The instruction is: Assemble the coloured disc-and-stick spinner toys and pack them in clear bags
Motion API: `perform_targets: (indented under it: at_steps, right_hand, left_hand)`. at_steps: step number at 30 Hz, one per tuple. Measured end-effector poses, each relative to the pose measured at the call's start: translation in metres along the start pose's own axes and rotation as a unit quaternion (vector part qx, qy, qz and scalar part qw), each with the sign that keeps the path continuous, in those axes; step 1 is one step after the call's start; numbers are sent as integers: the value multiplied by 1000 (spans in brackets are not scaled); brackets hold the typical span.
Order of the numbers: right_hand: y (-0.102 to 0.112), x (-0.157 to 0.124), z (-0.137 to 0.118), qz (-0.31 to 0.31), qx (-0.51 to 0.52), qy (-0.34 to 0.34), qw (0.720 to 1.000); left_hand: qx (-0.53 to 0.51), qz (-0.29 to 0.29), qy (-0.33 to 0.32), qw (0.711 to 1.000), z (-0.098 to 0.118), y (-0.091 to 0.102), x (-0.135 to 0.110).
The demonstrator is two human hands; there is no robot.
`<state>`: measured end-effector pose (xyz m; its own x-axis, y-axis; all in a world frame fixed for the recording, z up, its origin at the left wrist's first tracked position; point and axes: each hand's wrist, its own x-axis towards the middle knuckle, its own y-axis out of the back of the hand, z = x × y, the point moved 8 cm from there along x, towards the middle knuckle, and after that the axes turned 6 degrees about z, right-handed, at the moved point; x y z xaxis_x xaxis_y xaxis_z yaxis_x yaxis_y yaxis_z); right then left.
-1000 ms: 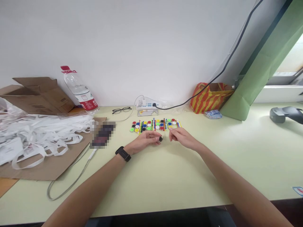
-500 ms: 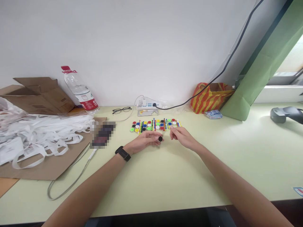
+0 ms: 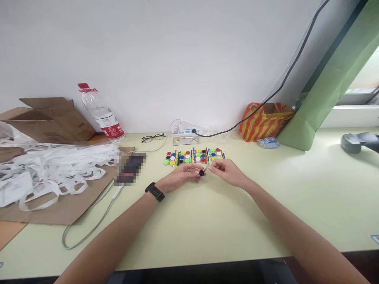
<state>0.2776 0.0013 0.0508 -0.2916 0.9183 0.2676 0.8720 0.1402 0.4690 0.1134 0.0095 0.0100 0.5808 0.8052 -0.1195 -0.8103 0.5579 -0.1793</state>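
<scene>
My left hand (image 3: 182, 178) rests on the pale green table (image 3: 207, 221), its fingers pinched on a small black button (image 3: 201, 173). A black watch sits on that wrist. My right hand (image 3: 226, 172) is just right of the button, fingers pinched together on something thin that I cannot make out, with the fingertips almost touching the button. Just beyond both hands lies a row of coloured buttons and coloured sticks (image 3: 195, 156).
White straps (image 3: 53, 169) lie heaped on brown cardboard at the left, with a cardboard box (image 3: 50, 120) and a plastic bottle (image 3: 102, 112) behind. Glasses (image 3: 152, 137), a power strip (image 3: 185, 132), a striped bag (image 3: 262, 120) and a green paper bag (image 3: 325, 79) line the wall. A grey cable (image 3: 89, 228) loops near the left forearm.
My right hand has moved left, closing the gap to the black button. My left hand has stayed put on the button.
</scene>
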Motion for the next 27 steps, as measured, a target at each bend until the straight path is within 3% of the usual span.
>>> perform_targets:
  at_steps: [27]
  right_hand:
    - [-10, -5, 8, -20, -106, 31, 994]
  left_hand:
    - [6, 19, 7, 1000, 0, 0, 1]
